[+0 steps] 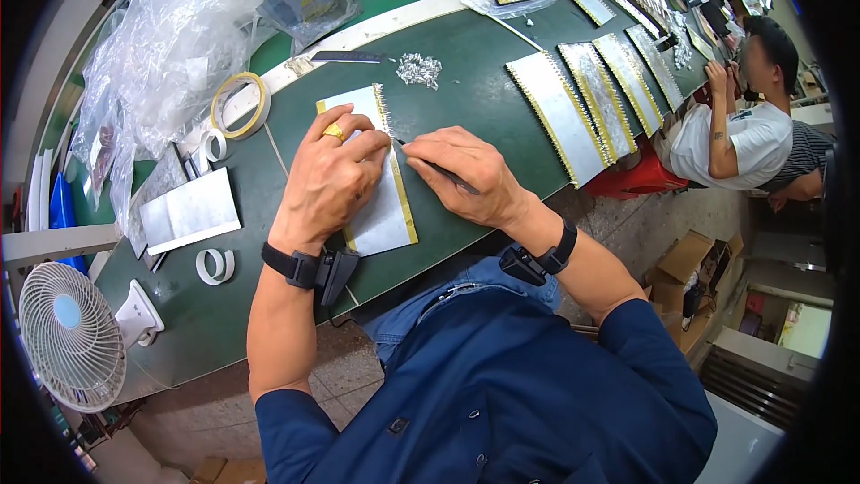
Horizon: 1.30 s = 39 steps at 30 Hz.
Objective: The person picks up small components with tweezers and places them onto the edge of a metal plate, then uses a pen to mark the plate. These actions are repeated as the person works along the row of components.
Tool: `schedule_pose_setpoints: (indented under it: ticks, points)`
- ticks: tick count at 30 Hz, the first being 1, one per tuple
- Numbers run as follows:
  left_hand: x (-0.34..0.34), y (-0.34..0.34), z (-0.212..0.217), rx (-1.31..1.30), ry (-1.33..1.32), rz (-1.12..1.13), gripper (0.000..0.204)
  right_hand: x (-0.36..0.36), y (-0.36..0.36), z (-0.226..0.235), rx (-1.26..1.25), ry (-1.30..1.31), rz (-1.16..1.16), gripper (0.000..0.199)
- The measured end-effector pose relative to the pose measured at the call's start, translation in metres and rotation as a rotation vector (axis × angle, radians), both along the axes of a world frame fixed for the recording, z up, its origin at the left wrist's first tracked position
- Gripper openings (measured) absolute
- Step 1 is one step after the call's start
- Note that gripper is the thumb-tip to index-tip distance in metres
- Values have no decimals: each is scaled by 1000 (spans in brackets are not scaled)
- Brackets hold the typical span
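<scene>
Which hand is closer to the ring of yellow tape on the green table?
Left. The left hand rests on the small white card, just right of the yellow tape ring. The right hand, holding a dark tool, is farther right.

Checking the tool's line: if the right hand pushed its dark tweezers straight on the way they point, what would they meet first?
Probably the left hand, whose fingertips press the white card with yellow tape edges just ahead of the right hand and its thin dark tweezers; depth is unclear.

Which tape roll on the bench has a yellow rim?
The large tape roll lying flat beyond the left hand; the two small rolls are white.
</scene>
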State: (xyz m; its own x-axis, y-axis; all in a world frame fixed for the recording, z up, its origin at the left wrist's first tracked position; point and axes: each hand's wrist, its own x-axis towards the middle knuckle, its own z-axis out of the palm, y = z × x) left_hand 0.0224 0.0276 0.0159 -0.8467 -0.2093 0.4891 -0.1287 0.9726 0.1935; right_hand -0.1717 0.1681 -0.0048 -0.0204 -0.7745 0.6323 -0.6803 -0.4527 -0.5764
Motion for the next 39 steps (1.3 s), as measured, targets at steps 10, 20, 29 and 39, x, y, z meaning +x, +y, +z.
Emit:
schedule_pose_setpoints:
  ticks: [10,20,29,39]
  points:
    - [2,-5,-1,88,106,-25,7,1,5,3,90,-71,156,16]
    - [5,2,13,457,453,219,19,-1,3,5,164,-105,159,12]
    - [38,18,60,417,91,1,22,-9,11,7,114,-206,63,14]
    - [41,55,42,182,-437,138,47,-35,23,10,265,-669,-322,24]
